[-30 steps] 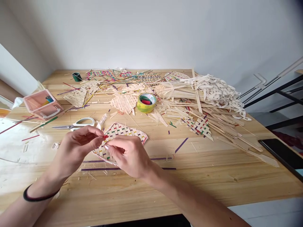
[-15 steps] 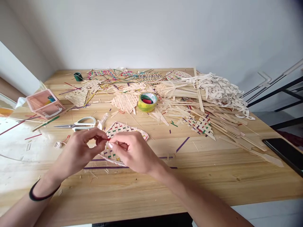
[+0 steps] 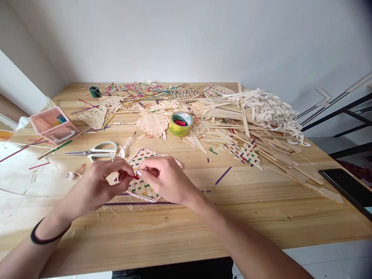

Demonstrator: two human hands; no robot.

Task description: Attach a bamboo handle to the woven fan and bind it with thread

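Note:
A small bit of red thread shows between my fingertips. My left hand pinches it with thumb and forefinger. From the other side my right hand is closed in a pinch on the same thread, thumb and forefinger together. Directly beneath both hands lies a woven bamboo piece with green, purple and yellow strips and a pale bound edge; my right hand covers much of it. White-handled scissors rest just beyond my left hand. A small white bundle with red thread sits to its left.
A yellow tape roll stands beyond my hands. At the left are a pink plastic box and a green thread spool. Loose bamboo strips and white ribbon cover the back and right. A phone lies at the right edge.
My fingertips have shifted slightly right and down, and more of the red thread shows between them. Both hands keep their pinch. The view has moved slightly.

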